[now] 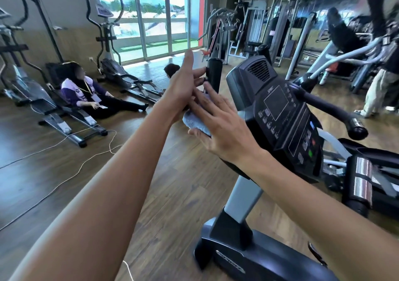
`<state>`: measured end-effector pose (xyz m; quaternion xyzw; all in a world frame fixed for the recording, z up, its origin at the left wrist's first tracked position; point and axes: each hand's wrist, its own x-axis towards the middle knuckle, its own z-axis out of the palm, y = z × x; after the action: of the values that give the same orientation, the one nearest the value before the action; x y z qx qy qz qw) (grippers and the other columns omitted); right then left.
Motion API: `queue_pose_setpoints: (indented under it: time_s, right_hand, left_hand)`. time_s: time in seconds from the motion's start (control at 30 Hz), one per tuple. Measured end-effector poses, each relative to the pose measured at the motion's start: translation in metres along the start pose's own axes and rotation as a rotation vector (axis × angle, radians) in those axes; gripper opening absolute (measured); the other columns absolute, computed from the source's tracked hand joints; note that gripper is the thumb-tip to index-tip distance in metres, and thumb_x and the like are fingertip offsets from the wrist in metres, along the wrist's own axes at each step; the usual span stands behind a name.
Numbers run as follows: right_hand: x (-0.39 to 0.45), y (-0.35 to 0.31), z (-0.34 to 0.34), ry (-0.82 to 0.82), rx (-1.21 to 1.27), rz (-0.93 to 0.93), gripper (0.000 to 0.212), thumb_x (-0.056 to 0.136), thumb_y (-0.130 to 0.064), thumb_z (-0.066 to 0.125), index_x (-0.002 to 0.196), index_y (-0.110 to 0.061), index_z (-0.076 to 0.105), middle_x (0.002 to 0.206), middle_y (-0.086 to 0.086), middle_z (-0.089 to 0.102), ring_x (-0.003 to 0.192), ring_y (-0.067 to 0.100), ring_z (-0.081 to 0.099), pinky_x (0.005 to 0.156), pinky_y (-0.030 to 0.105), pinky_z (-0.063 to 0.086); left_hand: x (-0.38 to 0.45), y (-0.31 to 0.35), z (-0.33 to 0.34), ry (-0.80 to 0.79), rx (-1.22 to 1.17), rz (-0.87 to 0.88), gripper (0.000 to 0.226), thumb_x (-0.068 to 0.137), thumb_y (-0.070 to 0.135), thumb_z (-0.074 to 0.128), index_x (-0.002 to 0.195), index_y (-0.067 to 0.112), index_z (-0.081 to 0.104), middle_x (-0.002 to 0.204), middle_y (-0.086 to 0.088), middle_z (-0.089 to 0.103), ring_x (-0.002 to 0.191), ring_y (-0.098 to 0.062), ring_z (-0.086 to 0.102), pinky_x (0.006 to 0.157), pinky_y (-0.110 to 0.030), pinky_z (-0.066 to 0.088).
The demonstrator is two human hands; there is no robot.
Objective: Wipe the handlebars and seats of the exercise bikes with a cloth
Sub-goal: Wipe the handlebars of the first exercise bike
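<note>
Reaching forward from the near edge, both bare arms meet at the upright black handlebar grip (213, 74) of an exercise machine. The left hand (183, 86) has its fingers straight and spread, thumb pointing up, fingertips touching the left side of the grip. The right hand (218, 127) lies just below and to the right with fingers also straight, pressing a light blue cloth (194, 121) flat; only a folded edge of the cloth shows between the two hands, the remainder hidden behind the right palm and fingers. Whether the cloth touches the grip itself cannot be told, since the hands cover that spot. Right of the hands stands the machine's black console (287, 125), its screen dark and its button labels too small to read. A second handlebar (332, 110) juts right, ending in a metal cap. On the wooden floor (168, 194) at far left a person in a purple top (79, 90) sits among ellipticals, and a white cable (71, 136) trails across the boards
</note>
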<state>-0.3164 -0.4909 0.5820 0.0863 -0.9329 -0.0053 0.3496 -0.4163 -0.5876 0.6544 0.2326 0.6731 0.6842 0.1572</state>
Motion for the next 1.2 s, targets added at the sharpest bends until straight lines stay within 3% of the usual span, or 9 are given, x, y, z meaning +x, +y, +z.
queue_pose_setpoints:
  time_s: [0.17,0.33,0.47,0.57,0.63,0.77,0.87,0.97,1.2]
  right_hand:
    - [-0.002,0.002,-0.001,0.044,0.123,-0.004,0.048,0.090,-0.025,0.074,0.134,-0.010,0.064,0.138,0.004,0.065,0.138,0.032,0.051,0.107,0.049,0.048]
    - [-0.034,0.007,-0.025,-0.102,0.153,0.063,0.038,0.093,-0.029,0.071,0.128,-0.017,0.066,0.133,-0.005,0.066,0.132,0.025,0.056,0.088,0.051,0.057]
    - [-0.045,0.015,-0.024,-0.005,0.138,0.104,0.047,0.094,-0.037,0.064,0.135,-0.015,0.064,0.140,-0.003,0.063,0.138,0.024,0.053,0.096,0.049,0.056]
    - [-0.017,0.013,-0.012,-0.061,0.143,0.099,0.050,0.098,-0.038,0.064,0.142,-0.014,0.059,0.152,-0.001,0.054,0.149,0.029,0.038,0.103,0.054,0.051]
    - [-0.015,0.012,-0.012,-0.097,0.193,0.156,0.050,0.098,-0.043,0.058,0.141,-0.019,0.060,0.152,-0.007,0.052,0.147,0.028,0.040,0.100,0.054,0.053]
    - [-0.061,0.008,-0.038,-0.069,0.137,0.022,0.044,0.094,-0.045,0.053,0.130,-0.024,0.066,0.140,-0.015,0.061,0.122,0.024,0.063,0.081,0.048,0.060]
    - [-0.101,0.012,-0.056,-0.057,0.132,-0.001,0.044,0.096,-0.041,0.057,0.135,-0.022,0.065,0.144,-0.015,0.058,0.127,0.022,0.060,0.094,0.045,0.057]
    - [-0.103,0.014,-0.056,-0.053,0.063,-0.042,0.048,0.102,-0.047,0.054,0.139,-0.018,0.063,0.148,-0.011,0.056,0.136,0.023,0.053,0.104,0.044,0.050]
    - [-0.078,0.005,-0.044,-0.007,0.119,0.100,0.046,0.102,-0.052,0.049,0.136,-0.025,0.066,0.142,-0.013,0.061,0.129,0.019,0.059,0.088,0.045,0.059]
  left_hand:
    - [0.004,0.004,-0.001,0.040,-0.038,-0.035,0.081,0.103,0.069,0.018,0.127,0.012,0.070,0.118,-0.005,0.073,0.091,-0.021,0.065,0.084,-0.034,0.053]
    - [0.000,0.003,0.002,0.012,0.052,-0.022,0.080,0.101,0.073,0.020,0.124,0.017,0.073,0.122,-0.005,0.074,0.106,-0.027,0.068,0.101,-0.043,0.051]
    - [-0.009,0.000,0.010,-0.042,0.120,0.038,0.062,0.108,0.059,0.024,0.135,0.019,0.064,0.131,0.008,0.065,0.125,-0.019,0.062,0.102,-0.034,0.050]
    - [-0.008,-0.001,0.012,-0.012,0.150,0.061,0.054,0.110,0.053,0.024,0.093,0.028,0.069,0.096,0.014,0.075,0.089,-0.002,0.069,0.069,-0.014,0.051]
    - [-0.009,0.000,0.014,0.020,0.190,0.077,0.055,0.108,0.058,0.025,0.078,0.027,0.058,0.081,0.009,0.066,0.073,-0.009,0.062,0.066,-0.018,0.048]
    - [-0.009,-0.007,0.019,0.050,0.389,0.157,0.052,0.101,0.055,0.040,0.089,0.010,0.062,0.087,-0.009,0.061,0.071,-0.016,0.049,0.065,-0.035,0.039]
    - [-0.007,-0.017,0.021,0.101,0.574,0.289,0.034,0.105,0.026,0.046,0.123,0.004,0.065,0.103,-0.022,0.071,0.088,-0.022,0.061,0.083,-0.039,0.048]
    - [-0.006,-0.025,0.027,0.125,0.710,0.369,0.052,0.106,0.016,0.042,0.157,0.008,0.035,0.109,-0.026,0.068,0.106,-0.041,0.060,0.093,-0.047,0.045]
    - [-0.012,-0.036,0.043,0.273,0.633,0.394,0.054,0.107,0.015,0.039,0.161,0.010,0.030,0.096,-0.017,0.065,0.098,-0.037,0.061,0.078,-0.038,0.039]
